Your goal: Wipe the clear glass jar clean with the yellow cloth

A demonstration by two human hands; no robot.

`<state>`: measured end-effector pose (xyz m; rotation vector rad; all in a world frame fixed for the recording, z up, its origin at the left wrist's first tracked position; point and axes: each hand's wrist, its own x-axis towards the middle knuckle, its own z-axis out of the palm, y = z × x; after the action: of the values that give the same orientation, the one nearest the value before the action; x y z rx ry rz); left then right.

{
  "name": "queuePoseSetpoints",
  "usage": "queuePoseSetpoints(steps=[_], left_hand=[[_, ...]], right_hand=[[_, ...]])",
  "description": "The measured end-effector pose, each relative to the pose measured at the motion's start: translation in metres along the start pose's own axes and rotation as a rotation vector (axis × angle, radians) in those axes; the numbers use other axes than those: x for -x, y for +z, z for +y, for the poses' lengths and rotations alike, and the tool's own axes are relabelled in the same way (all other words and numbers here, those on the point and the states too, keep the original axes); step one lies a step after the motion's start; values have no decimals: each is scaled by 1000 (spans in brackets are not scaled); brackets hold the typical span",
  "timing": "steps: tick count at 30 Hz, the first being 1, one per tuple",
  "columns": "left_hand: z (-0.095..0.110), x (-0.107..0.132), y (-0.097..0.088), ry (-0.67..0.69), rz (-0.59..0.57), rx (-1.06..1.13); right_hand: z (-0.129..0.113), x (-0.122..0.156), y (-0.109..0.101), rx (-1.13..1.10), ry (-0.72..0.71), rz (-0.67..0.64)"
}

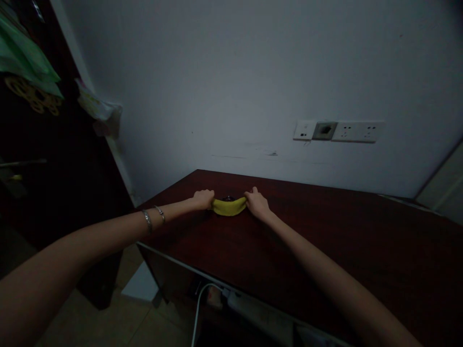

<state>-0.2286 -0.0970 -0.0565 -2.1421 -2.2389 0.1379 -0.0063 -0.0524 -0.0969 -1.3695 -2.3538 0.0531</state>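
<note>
L grip [203,199], R grip [257,203] on yellow strip [229,208], prob. cloth; any print unreadable.

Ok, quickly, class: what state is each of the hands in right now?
Left hand: closed, holding the left end of a yellow strip, apparently cloth.
Right hand: closed, holding the strip's right end.

The left hand [205,199] and the right hand [256,202] hold the two ends of a yellow strip [229,207], which curves downward between them at the dark red surface [325,231]. Behind the strip, a small dark object [228,198] is partly hidden. The left arm [108,239] wears two bracelets [147,221]. On the wall [231,86] there are sockets [358,131].
</note>
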Motion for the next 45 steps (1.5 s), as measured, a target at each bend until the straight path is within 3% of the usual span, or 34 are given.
queuePoseSetpoints(steps=[7,19,36,41,45], left_hand=[[3,-6,6,-60,53,229],[28,-23,47,-272,270,616],[54,-37,68,-374,444,1095],[67,-45,67,-355,521,1281],[93,-55,61,-328,594,1419]], right_hand=[[0,-17,25,-275,19,22],[-19,-32,63,-643,229,129],[-49,-41,71,-848,479,82],[-40,-37,67,-906,535,156],[-20,-32,56,-961,571,265]])
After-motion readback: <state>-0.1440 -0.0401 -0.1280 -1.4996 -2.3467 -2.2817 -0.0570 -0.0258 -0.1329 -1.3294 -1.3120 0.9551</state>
